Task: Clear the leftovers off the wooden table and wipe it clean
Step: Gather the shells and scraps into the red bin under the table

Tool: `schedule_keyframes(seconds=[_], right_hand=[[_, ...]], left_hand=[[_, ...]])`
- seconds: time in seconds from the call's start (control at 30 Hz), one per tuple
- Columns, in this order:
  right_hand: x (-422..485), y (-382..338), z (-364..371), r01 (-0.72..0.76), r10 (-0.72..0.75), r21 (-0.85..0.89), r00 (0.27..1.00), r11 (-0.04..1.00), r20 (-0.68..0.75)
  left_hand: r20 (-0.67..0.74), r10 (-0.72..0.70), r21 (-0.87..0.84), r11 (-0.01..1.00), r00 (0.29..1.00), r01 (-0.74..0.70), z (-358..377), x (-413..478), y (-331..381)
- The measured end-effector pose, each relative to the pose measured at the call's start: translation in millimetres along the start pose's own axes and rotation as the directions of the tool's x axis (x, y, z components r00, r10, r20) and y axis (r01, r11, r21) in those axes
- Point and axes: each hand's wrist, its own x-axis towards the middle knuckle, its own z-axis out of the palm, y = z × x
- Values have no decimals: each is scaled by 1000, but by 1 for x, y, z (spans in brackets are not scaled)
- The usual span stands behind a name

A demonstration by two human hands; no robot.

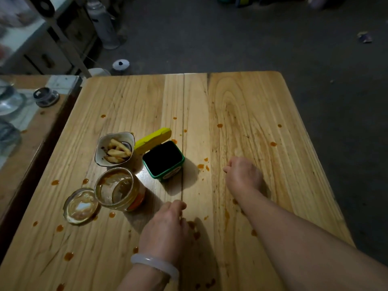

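The wooden table point(241, 106) is spotted with orange sauce drops point(273, 144). On its left half stand a white cup of fries point(115, 149), a green box point(163, 160) with its yellow lid point(153, 139) flipped open, a glass jar point(118, 189) with sauce residue, and the jar's glass lid point(81, 206) lying flat. My left hand point(165, 227), with a pale bangle at the wrist, hovers just right of the jar, fingers curled, holding nothing. My right hand point(243, 175) rests fisted on the table, to the right of the green box.
A second table point(31, 131) with a glass top abuts the left edge and carries a small metal lid point(45, 97) and glassware. Beyond the far edge lie dark floor, a white cylinder point(105, 24) and shelving at the upper left.
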Motion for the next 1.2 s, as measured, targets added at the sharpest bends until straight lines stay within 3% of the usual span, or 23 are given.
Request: schedule_keyframes(seconds=[0.1,0.2,0.37,0.63,0.8,0.93,1.03,1.2], right_hand=[[-4,0,-5,81,-81,-8,996,997,22],[-24,-5,-11,93,-91,169,996,981,-18],[-98,-3,-12,140,-183,354,979,925,92],[-192,9,-2,104,-217,338,924,935,314],[-144,11,-11,-95,54,504,994,858,95],[-69,16,-19,-168,243,627,969,761,-35],[-29,17,-28,-158,270,665,960,730,-68],[18,20,-32,-140,254,624,962,769,-96]], left_hand=[[-8,13,13,1000,1000,-13,1,-1,-2],[-6,27,12,1000,1000,-27,0,-4,-6],[0,45,17,999,999,-45,-1,-19,-19],[57,48,15,999,997,-49,-2,-57,-45],[63,56,61,996,996,-60,-11,-70,-58],[46,64,71,995,997,-67,-16,-62,-52],[2,99,59,993,995,-99,-16,-46,-40],[-16,135,18,991,991,-135,-6,-4,-6]])
